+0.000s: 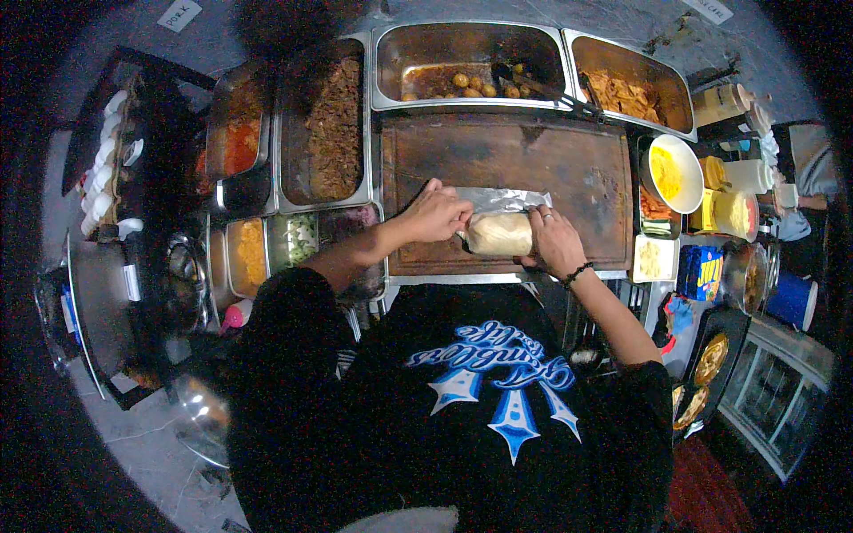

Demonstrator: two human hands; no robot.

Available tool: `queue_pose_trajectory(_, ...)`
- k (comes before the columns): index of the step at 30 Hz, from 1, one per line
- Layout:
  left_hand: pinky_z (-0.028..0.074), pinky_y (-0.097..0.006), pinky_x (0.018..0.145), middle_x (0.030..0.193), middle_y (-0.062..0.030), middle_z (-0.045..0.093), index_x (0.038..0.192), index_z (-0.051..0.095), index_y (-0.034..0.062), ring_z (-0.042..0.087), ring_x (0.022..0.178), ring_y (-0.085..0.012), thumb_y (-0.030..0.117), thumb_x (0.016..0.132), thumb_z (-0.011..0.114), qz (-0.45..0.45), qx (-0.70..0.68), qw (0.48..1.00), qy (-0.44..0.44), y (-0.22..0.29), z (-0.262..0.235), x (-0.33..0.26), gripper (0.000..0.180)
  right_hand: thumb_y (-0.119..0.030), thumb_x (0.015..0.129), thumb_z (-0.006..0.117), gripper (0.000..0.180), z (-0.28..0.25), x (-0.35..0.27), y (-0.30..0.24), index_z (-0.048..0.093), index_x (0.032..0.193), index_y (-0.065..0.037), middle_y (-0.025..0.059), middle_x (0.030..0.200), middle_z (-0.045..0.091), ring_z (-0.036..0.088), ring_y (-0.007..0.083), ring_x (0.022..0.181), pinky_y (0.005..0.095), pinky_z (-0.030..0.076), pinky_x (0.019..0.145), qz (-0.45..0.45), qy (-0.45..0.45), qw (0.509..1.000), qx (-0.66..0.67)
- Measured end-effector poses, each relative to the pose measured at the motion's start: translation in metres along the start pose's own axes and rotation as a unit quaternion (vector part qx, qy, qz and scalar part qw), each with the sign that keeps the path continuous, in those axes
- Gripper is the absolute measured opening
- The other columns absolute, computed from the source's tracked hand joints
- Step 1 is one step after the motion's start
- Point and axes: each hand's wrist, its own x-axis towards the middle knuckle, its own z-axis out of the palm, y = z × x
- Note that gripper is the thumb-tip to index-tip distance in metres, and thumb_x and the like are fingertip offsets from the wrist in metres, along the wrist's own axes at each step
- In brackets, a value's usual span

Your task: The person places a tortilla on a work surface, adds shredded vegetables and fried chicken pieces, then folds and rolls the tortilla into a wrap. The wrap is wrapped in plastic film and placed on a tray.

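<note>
A plump rolled burrito (499, 234) in a pale tortilla lies on a sheet of foil (505, 198) on the brown wooden cutting board (444, 155). The foil shows mostly beyond the roll's far side. My left hand (440, 213) is at the roll's left end, its fingertips pinched together at the edge of the foil. What exactly sits between them is partly hidden. Curled over the right end, my right hand (556, 243) grips the burrito, with the thumb on the near side. A ring and a dark bead bracelet are on this hand and wrist.
Metal pans of chopped meat (335, 133), small potatoes (475, 86) and sliced meat (625, 96) border the board. Diced vegetables (300, 236) stand at left, eggs (105, 164) farther out. A white bowl of yellow food (668, 172) and several tubs are at right.
</note>
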Motion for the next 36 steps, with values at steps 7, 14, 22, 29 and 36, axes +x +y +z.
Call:
queue_pose_trajectory(7,0.036,-0.044,0.088,0.103,-0.0022,0.059,0.088,0.067,0.0214,0.052,0.101,-0.0241,0.017,0.076,0.067,0.08,0.104,0.986,0.103,-0.009,0.005,-0.006,0.013,-0.039,0.062,0.084,0.078,-0.003,0.003,-0.002,0.048,0.118,0.001,0.0216,0.126,0.054,0.052,0.0362,0.116,0.0425,0.047,0.095,0.011,-0.028,1.0,0.007)
queue_pose_trajectory(14,0.037,-0.044,0.097,0.112,-0.0005,0.06,0.115,0.066,0.0338,0.052,0.11,-0.0233,0.006,0.072,0.062,0.226,0.159,0.961,-0.01,-0.033,-0.028,-0.015,0.052,-0.04,0.062,0.083,0.075,-0.006,0.0,-0.002,0.049,0.115,0.001,0.02,0.12,0.056,0.053,0.0356,0.115,0.0426,0.048,0.093,0.004,-0.016,1.0,-0.005)
queue_pose_trajectory(22,0.037,-0.045,0.097,0.1,-0.0047,0.061,0.117,0.064,0.0247,0.055,0.104,-0.0255,0.002,0.07,0.064,0.229,0.094,0.968,-0.04,-0.043,-0.022,0.0,0.052,-0.04,0.061,0.084,0.077,-0.005,0.001,-0.002,0.049,0.116,0.001,0.0187,0.118,0.056,0.055,0.0338,0.111,0.0409,0.049,0.091,-0.007,-0.01,1.0,-0.006)
queue_pose_trajectory(29,0.043,-0.043,0.087,0.086,-0.0047,0.064,0.096,0.061,0.0122,0.06,0.092,-0.0275,0.013,0.074,0.073,-0.063,0.059,0.991,-0.107,-0.012,-0.03,0.053,0.025,-0.038,0.063,0.082,0.074,-0.006,0.003,-0.002,0.05,0.117,0.001,0.0181,0.117,0.056,0.057,0.0326,0.108,0.041,0.052,0.086,-0.019,-0.006,1.0,-0.015)
queue_pose_trajectory(36,0.045,-0.042,0.079,0.089,-0.0054,0.058,0.084,0.059,0.0115,0.057,0.093,-0.0281,0.027,0.072,0.074,0.235,0.122,0.961,-0.082,-0.029,-0.047,0.063,0.024,-0.023,0.084,0.061,0.035,0.001,0.003,-0.002,0.054,0.11,0.0,0.0171,0.111,0.058,0.059,0.0307,0.104,0.0409,0.052,0.084,-0.022,0.042,0.998,-0.029)
